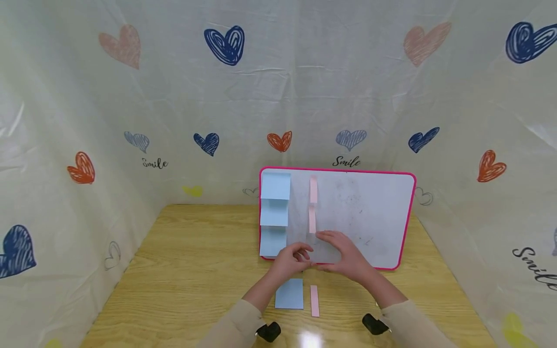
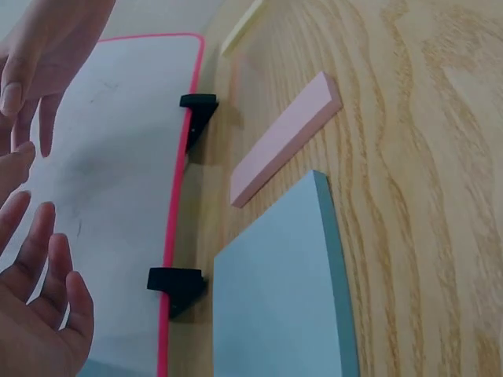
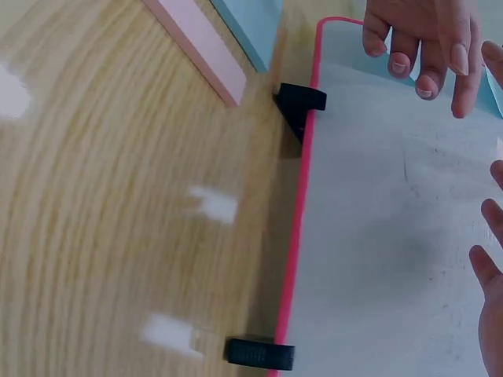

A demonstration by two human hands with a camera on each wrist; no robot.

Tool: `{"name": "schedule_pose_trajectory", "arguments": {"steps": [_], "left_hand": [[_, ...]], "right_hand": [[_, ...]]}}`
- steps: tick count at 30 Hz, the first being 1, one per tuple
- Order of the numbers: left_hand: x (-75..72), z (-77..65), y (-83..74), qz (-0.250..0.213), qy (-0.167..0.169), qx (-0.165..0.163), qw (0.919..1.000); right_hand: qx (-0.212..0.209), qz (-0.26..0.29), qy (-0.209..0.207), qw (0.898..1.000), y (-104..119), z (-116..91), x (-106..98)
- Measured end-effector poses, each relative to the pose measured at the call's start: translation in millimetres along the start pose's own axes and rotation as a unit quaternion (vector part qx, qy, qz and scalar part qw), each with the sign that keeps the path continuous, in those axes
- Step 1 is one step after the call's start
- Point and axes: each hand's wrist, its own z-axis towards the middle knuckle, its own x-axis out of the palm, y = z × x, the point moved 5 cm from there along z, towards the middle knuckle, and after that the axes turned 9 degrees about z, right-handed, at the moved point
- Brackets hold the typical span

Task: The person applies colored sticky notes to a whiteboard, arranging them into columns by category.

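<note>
A whiteboard (image 1: 344, 222) with a pink rim leans at the back of the table. Down its left side runs a column of blue sticky notes (image 1: 275, 186); to their right, two pink sticky strips (image 1: 313, 189) sit one above the other. My left hand (image 1: 290, 261) is by the board's lower edge, fingers loosely bent, nothing visible in them. Facing it, my right hand (image 1: 348, 253) has its fingers spread just below the lower pink strip, also without a visible object. The fingertips come close together; whether they touch, I cannot tell.
On the wooden table (image 1: 196, 261) before the board lie a blue sticky-note pad (image 1: 289, 294) and a narrow pink pad (image 1: 315, 300). A pale yellow strip (image 2: 242, 25) lies farther right. Black clips (image 2: 177, 283) stick out from the board's lower edge. A heart-patterned sheet (image 1: 304, 96) hangs around.
</note>
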Motion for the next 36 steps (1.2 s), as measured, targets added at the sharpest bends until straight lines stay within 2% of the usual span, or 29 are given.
{"name": "schedule_pose_trajectory", "arguments": {"steps": [6,9,13,16,20,24,28,31,36], "left_hand": [[4.6,-10.8,6.9,0.007,0.023,0.004,0.9997],[5.4,-15.5,9.6,0.012,0.027,0.016,0.9994],[6.1,-19.8,13.5,0.028,0.032,0.041,0.9983],[7.6,-21.8,17.4,0.063,0.038,0.055,0.9958],[11.1,-25.1,24.3,0.125,0.049,0.064,0.9889],[15.4,-30.3,29.3,0.167,0.062,0.069,0.9816],[21.1,-34.3,32.2,0.208,0.07,0.066,0.9734],[26.5,-36.7,32.9,0.225,0.076,0.065,0.9693],[35.8,-41.1,34.2,0.242,0.081,0.092,0.9625]], "right_hand": [[0.081,0.071,0.007,0.994,-7,-21,11],[0.105,0.09,0.011,0.99,-10,-30,17],[0.092,0.081,0.014,0.992,-15,-40,26],[0.074,0.07,0.018,0.995,-18,-47,33],[0.079,0.063,0.033,0.994,-21,-57,43],[0.089,0.063,0.04,0.993,-22,-66,50],[0.052,0.066,0.041,0.996,-23,-71,57],[0.027,0.067,0.041,0.997,-27,-75,63],[0.042,0.061,0.055,0.996,-32,-81,71]]}}
